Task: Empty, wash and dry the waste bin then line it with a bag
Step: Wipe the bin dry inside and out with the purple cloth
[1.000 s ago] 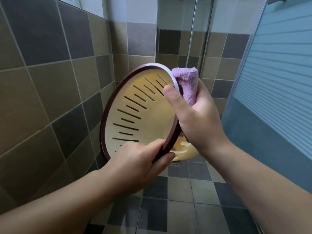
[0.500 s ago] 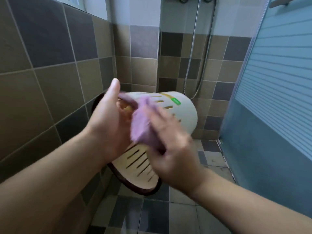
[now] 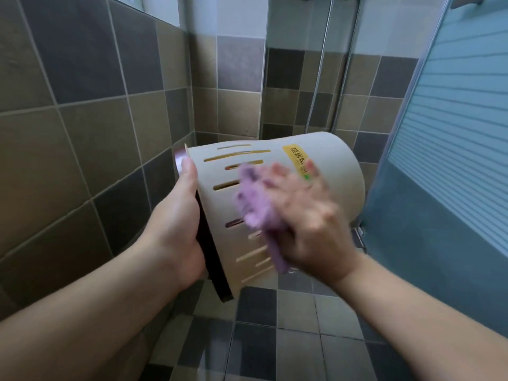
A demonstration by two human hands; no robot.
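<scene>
Slotted round plastic waste bin (image 3: 338, 171) is cream-beige outside with a dark maroon rim band, plus a yellow label with a green bit. Fluffy cloth (image 3: 255, 213) against it is lilac purple. Wall tiles (image 3: 82, 119) on the left are a brown, tan and charcoal patchwork; the striped frosted glass panel (image 3: 453, 119) on the right is pale blue.

A smooth, matt cream plastic is seen on the waste bin (image 3: 338, 171), with a glossy dark brown rim (image 3: 209, 251) and a glossy yellow sticker (image 3: 298, 158). The purple cloth (image 3: 255, 207) appears fluffy. Matt, slightly rough tiles are shown on the wall (image 3: 82, 133).
</scene>
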